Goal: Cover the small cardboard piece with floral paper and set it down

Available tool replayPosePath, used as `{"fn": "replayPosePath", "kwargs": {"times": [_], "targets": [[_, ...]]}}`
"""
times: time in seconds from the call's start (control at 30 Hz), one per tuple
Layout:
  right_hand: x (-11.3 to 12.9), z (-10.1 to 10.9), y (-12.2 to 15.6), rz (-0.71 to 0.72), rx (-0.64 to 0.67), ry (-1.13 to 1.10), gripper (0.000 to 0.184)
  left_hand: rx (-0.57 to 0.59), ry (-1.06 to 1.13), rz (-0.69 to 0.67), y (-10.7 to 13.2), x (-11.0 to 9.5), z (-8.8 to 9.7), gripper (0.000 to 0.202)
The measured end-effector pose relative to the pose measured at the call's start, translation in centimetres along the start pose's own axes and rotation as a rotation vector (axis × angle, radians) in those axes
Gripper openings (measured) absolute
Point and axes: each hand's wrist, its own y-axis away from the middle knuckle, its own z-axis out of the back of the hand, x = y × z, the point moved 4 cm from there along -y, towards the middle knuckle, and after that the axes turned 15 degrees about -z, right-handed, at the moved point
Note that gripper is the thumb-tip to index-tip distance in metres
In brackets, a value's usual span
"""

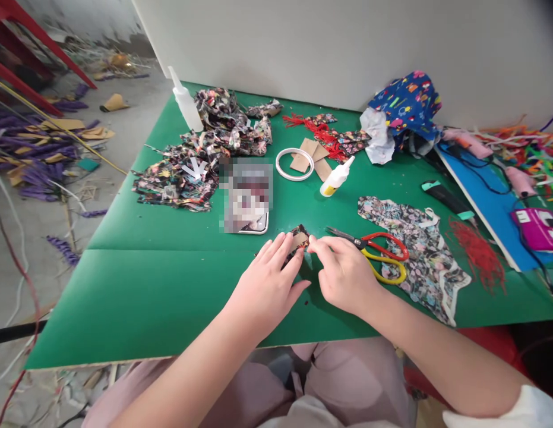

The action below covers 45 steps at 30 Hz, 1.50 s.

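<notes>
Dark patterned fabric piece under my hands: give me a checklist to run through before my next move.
1. Fabric piece steadied: ok, the left hand lies over it.
2. Whole piece in sight: not ok, the left hand covers part of it.
3. Tan strip on the fabric: ok, it shows between the hands.
4. Right hand pinching the end: cannot tell; its fingers meet the right end, but the thumb is hidden.
5. Scissors within reach: ok, just beyond the right hand.
6. Small bottle capped: cannot tell.

Red chair near scattered purple scraps
</notes>
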Motion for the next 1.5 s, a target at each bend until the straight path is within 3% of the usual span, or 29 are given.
{"fn": "replayPosePath", "kwargs": {"times": [0.27,0.53,0.63,0.8,0.9,1.37,1.5], "targets": [[0.7,-0.4,-0.3,0.134,0.019,0.182,0.029,0.029,0.03,0.037,-0.7,-0.1,0.3,0.041],[1.1,-0.7,0.6,0.055,0.009,0.236,0.03,0.069,-0.011,0.026,-1.1,-0.1,0.5,0.033],[0.3,-0.2,0.4,-0.038,0.087,0.066,0.036,0.04,-0.021,0.025,-1.0,0.0,0.6,0.034],[-2.2,1.0,-0.4,-0.394,0.267,-0.336,0.038,0.041,-0.023,0.015,-0.9,0.1,0.6,0.035],[-2.6,1.0,-0.4,-0.465,0.299,-0.412,0.036,0.043,-0.028,0.011,-0.9,0.1,0.7,0.035],[-0.8,-0.5,0.4,-0.207,0.148,-0.305,0.039,0.048,-0.023,0.014,-0.9,0.1,0.6,0.036],[-1.0,-0.5,0.0,-0.222,0.188,-0.302,0.039,0.055,-0.022,0.03,-1.2,0.0,0.8,0.034]]}}
